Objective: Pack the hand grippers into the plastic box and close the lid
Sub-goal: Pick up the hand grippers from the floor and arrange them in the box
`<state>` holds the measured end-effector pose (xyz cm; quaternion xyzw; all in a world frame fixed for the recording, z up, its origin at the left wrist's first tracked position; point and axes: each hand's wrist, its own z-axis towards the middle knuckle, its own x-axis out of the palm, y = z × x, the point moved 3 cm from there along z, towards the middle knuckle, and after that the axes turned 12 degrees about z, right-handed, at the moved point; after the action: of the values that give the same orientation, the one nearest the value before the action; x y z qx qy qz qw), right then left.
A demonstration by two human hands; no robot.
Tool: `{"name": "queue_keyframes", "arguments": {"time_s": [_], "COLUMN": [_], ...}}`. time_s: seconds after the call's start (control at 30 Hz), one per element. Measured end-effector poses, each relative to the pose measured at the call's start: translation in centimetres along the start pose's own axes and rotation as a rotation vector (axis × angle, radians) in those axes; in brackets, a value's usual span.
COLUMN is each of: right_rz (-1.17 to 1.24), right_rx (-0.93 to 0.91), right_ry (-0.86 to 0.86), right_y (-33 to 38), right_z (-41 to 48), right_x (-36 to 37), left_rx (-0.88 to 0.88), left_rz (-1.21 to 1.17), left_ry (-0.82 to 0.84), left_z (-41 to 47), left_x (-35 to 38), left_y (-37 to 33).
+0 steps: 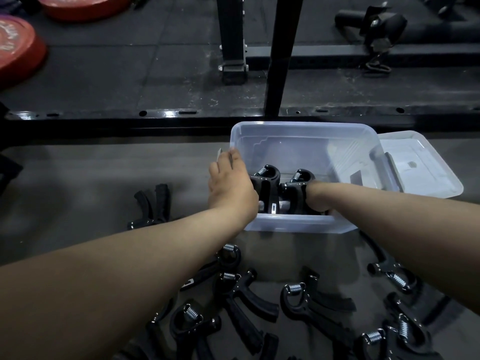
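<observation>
Saw loose grippers [249, 300] strewn over the near floor, several cut off by the bottom edge or hidden under the forearms. Saw another [153, 206] apart at left. Noted the clear box [293, 224] just beyond, uncovered, with two grippers standing in its near end. Found the right hand [318, 201] inside, clenched round the right gripper [294, 193], fingertips blurred behind the near wall. Found the left hand [228, 185] over the left wall, fingers reaching along the rim, thumb hidden; grasping or not, could not tell. Spotted the lid [426, 167] right of the box, partly behind it. Made out a rack post [283, 55] and cropped red plates [15, 48] farthest off.
</observation>
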<state>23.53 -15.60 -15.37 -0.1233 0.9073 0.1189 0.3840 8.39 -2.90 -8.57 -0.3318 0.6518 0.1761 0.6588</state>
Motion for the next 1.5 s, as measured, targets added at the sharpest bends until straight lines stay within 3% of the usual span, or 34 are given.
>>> {"name": "queue_keyframes", "arguments": {"time_s": [0.1,0.17,0.27,0.37,0.4,0.47,0.53,0.57,0.67,1.27,1.4,1.5], "right_rz": [-0.124,-0.086,-0.039,0.022,0.101,0.235,0.182,0.132,-0.049,-0.031,0.106,0.26], "right_rx": [-0.082,-0.139,0.011,-0.146,-0.186,-0.219,-0.248,-0.296,-0.365,-0.267,-0.31,-0.216], "right_ry": [-0.137,-0.042,-0.026,-0.281,-0.286,-0.099,0.119,0.136,0.101,0.137,0.129,0.066], "right_y": [0.4,0.4,-0.4,1.0,1.7,3.2,4.3,4.8,5.9,6.8,6.7,6.1], "right_z": [-0.2,-0.5,0.1,-0.3,-0.6,-1.3,-1.8,-1.8,-2.5,-0.2,-0.6,-1.3], "right_x": [-1.1,-0.8,-0.7,-2.0,-1.9,-1.1,1.0,1.5,1.8,2.9,2.5,0.2], "left_rx": [-0.002,-0.004,-0.004,-0.005,-0.005,-0.01,-0.012,-0.012,-0.011,-0.01,-0.013,-0.01], "left_rz": [-0.004,-0.009,-0.008,-0.005,-0.006,-0.007,-0.012,-0.015,-0.013,0.004,0.005,0.01], "left_ry": [-0.001,0.002,0.006,0.003,0.003,0.009,0.021,0.026,0.023,0.011,0.007,0.021], "left_z": [0.1,0.1,0.0,0.0,0.1,0.1,0.0,0.0,0.0,0.1,0.1,0.1], "left_x": [0.0,0.0,0.0,0.0,-0.1,-0.1,-0.1,-0.1,-0.1,0.1,0.1,0.0], "left_y": [0.0,0.0,0.0,0.0,0.0,0.0,-0.1,-0.1,0.0,0.0,0.0,0.0]}}
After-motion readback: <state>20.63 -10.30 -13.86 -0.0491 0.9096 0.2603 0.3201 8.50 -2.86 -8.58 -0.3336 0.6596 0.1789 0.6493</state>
